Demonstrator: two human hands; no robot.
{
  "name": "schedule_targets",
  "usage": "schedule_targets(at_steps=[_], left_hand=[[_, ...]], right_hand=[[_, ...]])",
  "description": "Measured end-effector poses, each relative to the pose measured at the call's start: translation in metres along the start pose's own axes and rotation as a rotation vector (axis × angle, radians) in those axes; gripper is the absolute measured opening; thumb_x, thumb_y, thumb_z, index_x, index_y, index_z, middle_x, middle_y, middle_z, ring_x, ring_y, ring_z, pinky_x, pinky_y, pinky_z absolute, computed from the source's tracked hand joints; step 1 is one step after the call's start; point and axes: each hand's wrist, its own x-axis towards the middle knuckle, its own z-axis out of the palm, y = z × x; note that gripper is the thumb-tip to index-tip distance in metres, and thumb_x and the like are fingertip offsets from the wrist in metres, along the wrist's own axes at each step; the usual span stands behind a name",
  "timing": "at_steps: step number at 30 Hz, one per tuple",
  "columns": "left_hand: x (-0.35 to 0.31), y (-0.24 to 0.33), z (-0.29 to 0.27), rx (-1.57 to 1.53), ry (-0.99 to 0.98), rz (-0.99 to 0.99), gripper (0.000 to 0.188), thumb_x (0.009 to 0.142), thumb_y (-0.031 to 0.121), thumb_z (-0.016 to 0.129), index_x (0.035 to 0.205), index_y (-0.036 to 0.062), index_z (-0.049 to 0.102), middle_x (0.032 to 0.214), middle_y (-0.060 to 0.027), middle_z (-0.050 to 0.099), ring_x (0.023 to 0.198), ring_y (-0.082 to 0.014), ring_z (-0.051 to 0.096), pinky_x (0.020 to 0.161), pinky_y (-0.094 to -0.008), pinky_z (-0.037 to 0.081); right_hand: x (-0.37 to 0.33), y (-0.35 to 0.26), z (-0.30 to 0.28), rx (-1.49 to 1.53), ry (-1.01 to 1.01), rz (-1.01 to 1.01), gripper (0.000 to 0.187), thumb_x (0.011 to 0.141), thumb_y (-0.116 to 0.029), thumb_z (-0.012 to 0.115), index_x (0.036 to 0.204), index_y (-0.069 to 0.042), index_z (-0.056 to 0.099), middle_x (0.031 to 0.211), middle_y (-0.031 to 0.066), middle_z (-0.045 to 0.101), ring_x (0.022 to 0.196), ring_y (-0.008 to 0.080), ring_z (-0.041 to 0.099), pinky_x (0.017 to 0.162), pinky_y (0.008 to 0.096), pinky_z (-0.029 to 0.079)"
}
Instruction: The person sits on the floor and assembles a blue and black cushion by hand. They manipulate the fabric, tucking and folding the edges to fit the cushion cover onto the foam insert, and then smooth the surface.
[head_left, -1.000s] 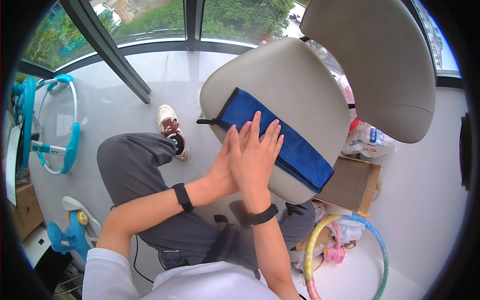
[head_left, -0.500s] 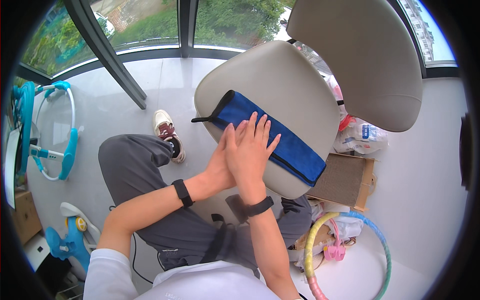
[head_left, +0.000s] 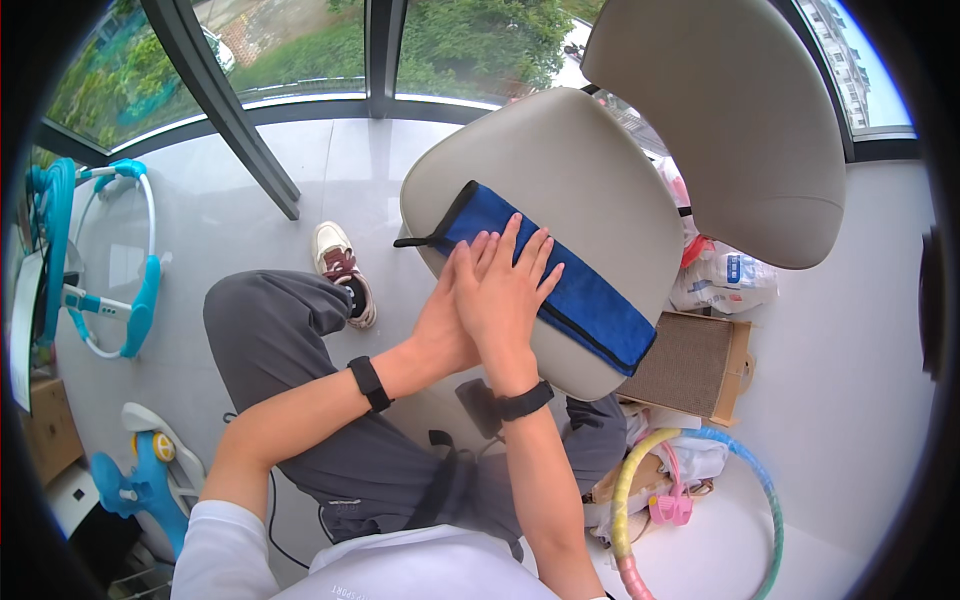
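A long blue pouch (head_left: 590, 290) with black edging and a black strap at its left end lies slantwise on the seat of a beige chair (head_left: 530, 145). My right hand (head_left: 500, 300) rests over my left, its fingers stretched out and spread on the near edge of the pouch. Beneath it, my left hand (head_left: 445, 320) is mostly covered; its straight fingertips show beside the right hand, close to the pouch. Neither hand grasps anything. A black band sits on each wrist.
The chair's backrest (head_left: 720, 120) rises at the far right. Right of the seat are a cardboard scratcher box (head_left: 680, 365), white plastic bags (head_left: 725, 280) and a coloured hoop (head_left: 620, 500). A turquoise-white frame (head_left: 145, 300) stands left, below tall windows (head_left: 480, 45).
The whole view has shifted slightly, so the chair and pouch appear a little further right. My hands stay stacked at the pouch with little visible change.
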Motion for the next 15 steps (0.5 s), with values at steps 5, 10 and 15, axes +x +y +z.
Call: schedule_targets(at_steps=[5,10,15], left_hand=[[0.0036,0.0011,-0.0065,0.035,-0.013,0.004,0.078,0.092,0.042,0.056,0.154,-0.0003,0.035,0.161,-0.0282,0.029,0.152,-0.0449,0.019,0.123,-0.0578,0.015],[0.0016,-0.0012,-0.0029,0.003,0.034,0.049,0.078,0.092,0.043,0.057,0.154,0.0000,0.035,0.161,-0.0250,0.030,0.152,-0.0432,0.021,0.123,-0.0570,0.015],[0.0007,-0.0020,-0.0063,-0.045,0.006,0.008,0.082,0.092,0.046,0.056,0.156,0.0011,0.032,0.163,-0.0252,0.024,0.154,-0.0417,0.015,0.125,-0.0561,0.010]], right_hand=[[0.0031,-0.0041,-0.0052,-0.004,-0.039,0.029,0.085,0.099,-0.055,0.047,0.158,0.002,0.027,0.162,0.0314,0.025,0.155,0.0405,0.015,0.122,0.0608,0.000],[0.0035,-0.0043,-0.0079,0.002,-0.045,0.063,0.085,0.099,-0.055,0.047,0.158,0.002,0.027,0.163,0.0265,0.027,0.156,0.0371,0.016,0.122,0.0607,-0.001],[-0.0032,-0.0024,-0.0098,0.017,-0.027,0.030,0.086,0.099,-0.056,0.047,0.157,0.004,0.028,0.162,0.0328,0.022,0.154,0.0446,0.015,0.121,0.0629,0.001]])
